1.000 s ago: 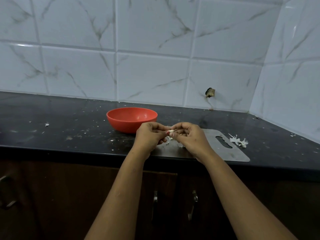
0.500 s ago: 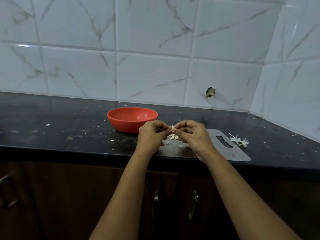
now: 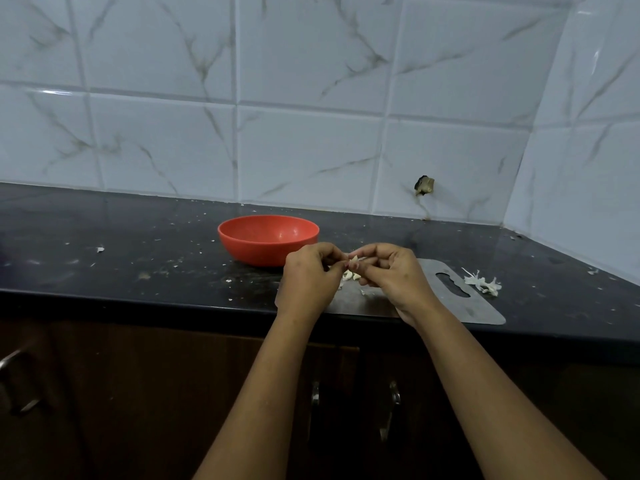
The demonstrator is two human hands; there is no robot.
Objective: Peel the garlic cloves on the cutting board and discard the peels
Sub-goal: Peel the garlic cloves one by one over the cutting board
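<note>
A small pale garlic clove is held just above the steel cutting board, pinched between the fingertips of my left hand and my right hand. Both hands have their fingers curled around it and meet over the board's left part. More pale cloves and bits of peel lie on the board below the hands, partly hidden by them. A heap of white peels lies on the counter past the board's right end, by its handle slot.
An orange bowl stands on the black counter just behind and left of my hands. Small scraps dot the counter. A tiled wall closes the back and right side. Cabinet doors with metal handles are below the counter edge.
Both hands have risen slightly and drawn a little farther from me, still working the same clove. The clove shows more between the fingertips than a second ago.
</note>
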